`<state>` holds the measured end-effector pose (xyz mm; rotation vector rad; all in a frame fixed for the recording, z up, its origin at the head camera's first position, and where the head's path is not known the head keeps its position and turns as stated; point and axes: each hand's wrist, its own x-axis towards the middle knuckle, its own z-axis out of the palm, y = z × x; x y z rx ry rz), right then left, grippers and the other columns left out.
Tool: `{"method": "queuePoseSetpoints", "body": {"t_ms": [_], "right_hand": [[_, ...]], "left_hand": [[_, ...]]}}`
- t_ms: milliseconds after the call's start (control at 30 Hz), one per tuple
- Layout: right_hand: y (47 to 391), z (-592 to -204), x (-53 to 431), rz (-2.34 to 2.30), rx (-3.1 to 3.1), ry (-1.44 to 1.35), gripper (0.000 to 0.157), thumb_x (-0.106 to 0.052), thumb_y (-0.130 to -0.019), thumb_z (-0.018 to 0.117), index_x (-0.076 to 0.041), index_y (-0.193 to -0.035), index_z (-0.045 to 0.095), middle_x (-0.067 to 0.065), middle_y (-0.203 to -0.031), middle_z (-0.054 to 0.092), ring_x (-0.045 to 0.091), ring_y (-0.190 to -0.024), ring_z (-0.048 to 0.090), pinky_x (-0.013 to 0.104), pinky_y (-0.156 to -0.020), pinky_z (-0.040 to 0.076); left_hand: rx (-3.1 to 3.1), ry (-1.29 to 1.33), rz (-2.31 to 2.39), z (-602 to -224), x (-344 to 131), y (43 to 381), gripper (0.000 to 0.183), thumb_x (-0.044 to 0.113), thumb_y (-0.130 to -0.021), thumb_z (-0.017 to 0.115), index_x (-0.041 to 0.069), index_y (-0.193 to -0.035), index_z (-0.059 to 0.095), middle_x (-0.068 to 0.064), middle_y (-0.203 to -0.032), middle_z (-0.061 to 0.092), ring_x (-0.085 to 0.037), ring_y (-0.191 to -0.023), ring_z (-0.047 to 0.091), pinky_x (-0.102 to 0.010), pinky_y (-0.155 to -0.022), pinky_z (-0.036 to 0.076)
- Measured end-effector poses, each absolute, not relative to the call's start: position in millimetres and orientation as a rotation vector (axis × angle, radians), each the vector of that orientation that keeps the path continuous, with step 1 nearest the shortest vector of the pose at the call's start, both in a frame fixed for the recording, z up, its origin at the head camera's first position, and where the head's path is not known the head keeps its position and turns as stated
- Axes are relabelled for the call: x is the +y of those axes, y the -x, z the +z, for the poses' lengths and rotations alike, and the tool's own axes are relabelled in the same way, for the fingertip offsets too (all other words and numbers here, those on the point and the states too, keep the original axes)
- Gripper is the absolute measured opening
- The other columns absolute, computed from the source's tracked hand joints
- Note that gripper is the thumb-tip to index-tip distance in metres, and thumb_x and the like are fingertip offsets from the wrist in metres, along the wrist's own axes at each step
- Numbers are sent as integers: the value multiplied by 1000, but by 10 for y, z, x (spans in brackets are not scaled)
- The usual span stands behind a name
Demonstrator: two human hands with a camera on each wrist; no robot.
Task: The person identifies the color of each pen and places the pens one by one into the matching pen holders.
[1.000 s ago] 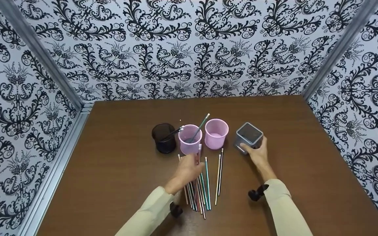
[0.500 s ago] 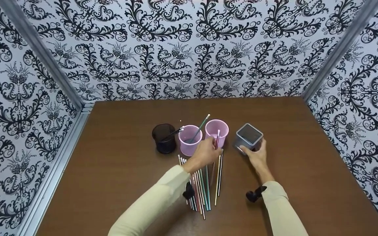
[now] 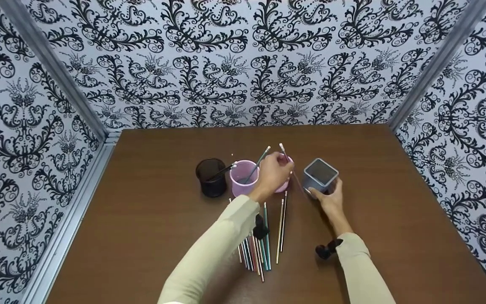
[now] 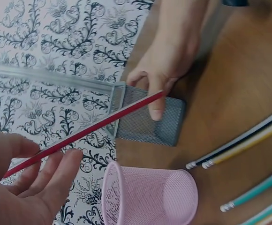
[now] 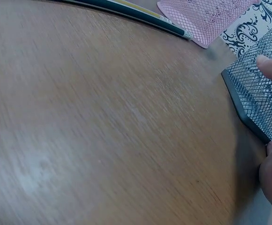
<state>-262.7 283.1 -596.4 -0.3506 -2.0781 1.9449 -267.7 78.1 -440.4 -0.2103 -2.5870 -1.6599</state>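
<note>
My left hand (image 3: 273, 174) pinches a red pencil (image 4: 96, 127) between thumb and fingertips, its white eraser end up. The pencil slants down to the right, and in the left wrist view its far end overlaps the square grey mesh pen holder (image 3: 319, 174). With thumb on the near side and fingers around the back, my right hand (image 3: 331, 202) grips that holder low down. A pink mesh cup (image 4: 154, 197) stands between the hands, partly hidden behind the left one in the head view.
Left of the hands stand a second pink cup (image 3: 242, 173) with a green pencil and a black mesh cup (image 3: 210, 179) with dark pencils leaning in it. Several loose pencils (image 3: 255, 257) lie in front, beside a gold pencil (image 3: 280, 236) and a black one. Patterned walls (image 3: 243, 67) enclose the table.
My left hand has carried the red pencil up and right from the loose pencils, past the right pink cup, tilting it toward the grey holder. My right hand stays on the holder.
</note>
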Motion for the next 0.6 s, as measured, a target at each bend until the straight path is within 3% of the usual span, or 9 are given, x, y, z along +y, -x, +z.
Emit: {"method": "queuePoseSetpoints", "body": {"t_ms": [167, 233, 367, 433, 600], "right_hand": [[2628, -5966, 2830, 1946, -2070, 336, 92, 9, -81, 73, 1, -154, 17, 26, -154, 34, 37, -146, 35, 42, -121, 27], [2622, -5943, 2828, 1955, -2072, 335, 93, 9, -80, 74, 1, -153, 18, 27, -154, 34, 37, -146, 35, 43, -122, 27], [2624, -5952, 2840, 1931, -2104, 352, 95, 6, -79, 77, -1, -154, 19, 26, -154, 36, 36, -145, 36, 43, -122, 27], [2630, -5984, 2850, 1909, -2124, 364, 95, 5, -79, 78, -2, -154, 19, 25, -154, 37, 35, -144, 37, 42, -122, 27], [2636, -6007, 2849, 1912, -2100, 361, 94, 4, -79, 78, -4, -154, 22, 22, -153, 39, 32, -142, 39, 36, -116, 32]], "left_hand": [[-2403, 107, -1925, -4347, 869, 2744, 13, 9, -91, 67, -3, -97, 66, -15, -85, 76, -18, -60, 71, -23, -52, 57], [-2362, 72, -1950, -4330, 889, 2762, 14, 10, -92, 67, -2, -99, 66, -15, -87, 76, -18, -61, 72, -23, -52, 57], [-2315, 50, -1936, -4353, 932, 2789, 15, 12, -92, 69, -1, -99, 67, -16, -90, 76, -31, -73, 75, -20, -52, 56], [-2309, 29, -1908, -4401, 960, 2798, 14, 11, -91, 70, 0, -98, 67, -15, -91, 76, -31, -75, 75, -19, -52, 55], [-2369, -21, -1857, -4510, 1020, 2793, 14, 14, -90, 72, 2, -98, 69, -12, -93, 77, -16, -68, 73, -20, -53, 55]]}}
